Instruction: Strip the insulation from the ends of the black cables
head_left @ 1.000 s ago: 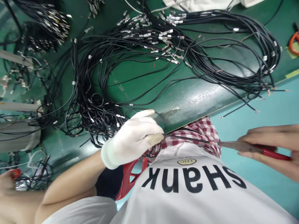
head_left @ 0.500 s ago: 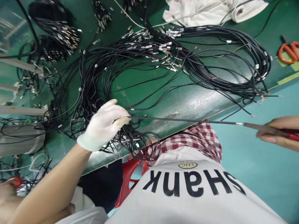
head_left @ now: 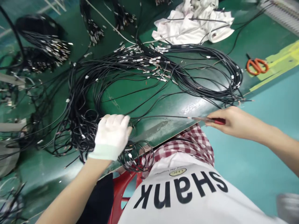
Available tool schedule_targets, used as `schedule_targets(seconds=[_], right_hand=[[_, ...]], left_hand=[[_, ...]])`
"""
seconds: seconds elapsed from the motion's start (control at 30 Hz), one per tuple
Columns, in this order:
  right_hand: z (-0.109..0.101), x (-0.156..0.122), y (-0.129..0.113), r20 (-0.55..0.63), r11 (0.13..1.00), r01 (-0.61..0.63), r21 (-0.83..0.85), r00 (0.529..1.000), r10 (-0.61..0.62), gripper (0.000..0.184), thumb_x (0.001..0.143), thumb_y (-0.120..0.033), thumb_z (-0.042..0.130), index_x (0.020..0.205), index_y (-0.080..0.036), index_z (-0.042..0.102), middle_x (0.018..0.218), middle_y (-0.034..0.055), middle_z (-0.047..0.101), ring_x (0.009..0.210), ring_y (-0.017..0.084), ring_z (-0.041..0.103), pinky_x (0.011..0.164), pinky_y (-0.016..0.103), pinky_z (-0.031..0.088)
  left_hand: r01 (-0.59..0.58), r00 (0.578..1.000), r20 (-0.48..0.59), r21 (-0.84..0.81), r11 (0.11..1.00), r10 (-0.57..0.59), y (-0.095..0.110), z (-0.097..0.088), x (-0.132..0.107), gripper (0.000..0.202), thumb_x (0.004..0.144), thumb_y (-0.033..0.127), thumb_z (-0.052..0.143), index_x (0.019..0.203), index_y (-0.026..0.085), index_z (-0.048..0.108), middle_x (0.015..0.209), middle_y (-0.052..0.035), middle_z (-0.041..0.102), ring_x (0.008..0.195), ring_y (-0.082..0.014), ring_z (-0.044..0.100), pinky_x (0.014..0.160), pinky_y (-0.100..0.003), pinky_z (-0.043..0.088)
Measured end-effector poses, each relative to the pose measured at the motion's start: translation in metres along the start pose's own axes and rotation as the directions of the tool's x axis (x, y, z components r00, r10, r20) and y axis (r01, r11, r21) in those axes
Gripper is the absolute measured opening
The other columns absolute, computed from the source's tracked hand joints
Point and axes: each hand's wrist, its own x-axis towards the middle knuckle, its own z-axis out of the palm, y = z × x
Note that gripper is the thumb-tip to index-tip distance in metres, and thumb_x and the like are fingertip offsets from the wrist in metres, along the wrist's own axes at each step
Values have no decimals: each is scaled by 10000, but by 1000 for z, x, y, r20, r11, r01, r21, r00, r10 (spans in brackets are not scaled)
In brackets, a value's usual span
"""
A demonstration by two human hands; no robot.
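My left hand (head_left: pixel 112 133), in a white glove, is closed around a thin black cable (head_left: pixel 161 116) at the table's front edge. From there the cable runs nearly straight to the right. Its bare copper end meets the tip of a red-handled tool with narrow metal jaws (head_left: pixel 218 121), which sits in my bare right hand (head_left: pixel 235 123). The right fingers are wrapped round the handle, beyond the table edge. Below and beside my left hand lies a tangle of black cables (head_left: pixel 81 124). A small coil of black cable (head_left: pixel 137 157) hangs at the edge near my lap.
Long looped bundles of black cables (head_left: pixel 210 84) with metal terminals lie across the green table (head_left: pixel 130 90). Orange-handled scissors (head_left: pixel 257 66) rest by yellow tape (head_left: pixel 280 60) at the right. A white cloth (head_left: pixel 184 25) and more terminal bundles (head_left: pixel 56 48) lie at the back.
My right hand with the red-handled tool has come left, toward my left hand, and the cable span is shorter. My left hand has turned back-up. The camera view has shifted right.
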Motion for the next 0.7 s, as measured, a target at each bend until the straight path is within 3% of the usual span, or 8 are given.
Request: schedule_targets(seconds=[0.13,0.23,0.3,0.37,0.47,0.6,0.7], right_hand=[[-11,4,-14,56,999,21,-39,998,-19,230,934,-388,546,895,-226,704,636,1,633,517,126,436,540,285,305],[-11,7,-22,65,1000,22,-8,998,-22,228,936,-383,540,891,-229,702,638,2,631,522,132,453,546,288,310],[-11,8,-21,66,1000,20,15,998,-21,229,935,-391,544,889,-230,700,638,0,625,531,134,459,547,287,314],[-16,12,-11,52,999,16,49,998,-19,231,915,-430,579,904,-233,699,662,-1,628,558,138,480,555,280,327],[-34,26,23,-107,997,-61,40,992,65,329,879,-527,615,977,-222,690,718,10,627,611,152,510,578,277,357],[-57,70,84,-456,938,-292,-186,871,180,373,951,-477,509,961,-142,674,861,111,643,803,217,553,700,340,394],[-59,107,117,-555,921,-337,-196,812,179,370,979,-382,482,1040,-70,671,1042,207,639,1011,281,549,849,446,374]], left_hand=[[-247,968,-92,-197,949,233,76,-39,30,340,939,270,522,1259,167,569,1184,-129,642,1106,-296,565,1026,-456,394],[-320,947,-138,-339,884,290,110,-35,56,279,980,322,487,1178,177,619,1003,-86,683,987,-260,604,943,-408,438],[-291,957,-121,-450,844,265,116,-23,68,258,1001,329,460,1072,196,669,899,-52,690,878,-224,622,844,-361,455],[-205,978,-96,-596,776,184,112,-10,75,235,994,307,479,1010,208,692,914,-29,707,854,-190,635,806,-316,453],[-8,1000,4,-816,578,20,104,-1,80,206,964,285,512,973,208,703,818,8,698,769,-147,632,741,-261,448],[177,984,166,-946,271,-62,104,-1,84,261,949,359,509,936,189,706,623,39,603,611,-121,570,631,-237,428],[211,977,202,-959,191,-67,108,-6,85,273,930,383,530,920,177,708,626,35,609,627,-124,575,631,-233,431]])
